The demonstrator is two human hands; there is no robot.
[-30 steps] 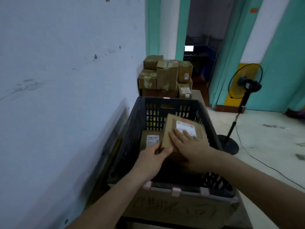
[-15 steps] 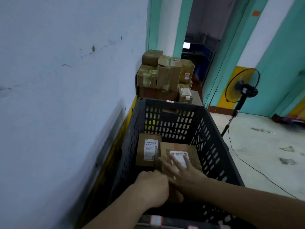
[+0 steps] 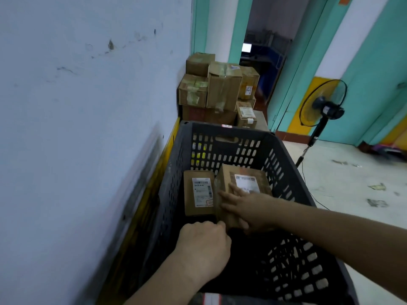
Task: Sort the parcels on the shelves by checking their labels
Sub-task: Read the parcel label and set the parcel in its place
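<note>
Spread flat, the right hand point(image 3: 246, 208) is pressed on the labelled parcel point(image 3: 242, 190) inside the black crate point(image 3: 286, 172); the left hand point(image 3: 204, 245) is curled, empty; rigid, probably light cardboard is best gripped by its side edges.

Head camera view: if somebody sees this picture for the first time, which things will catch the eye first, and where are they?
The dark slatted crate fills the centre, with two labelled cardboard parcels side by side inside; the right hand lies flat on the right parcel, while the left parcel lies untouched. The left hand is curled at the crate's near end. Behind the crate, stacked cardboard boxes stand against the wall.
</note>
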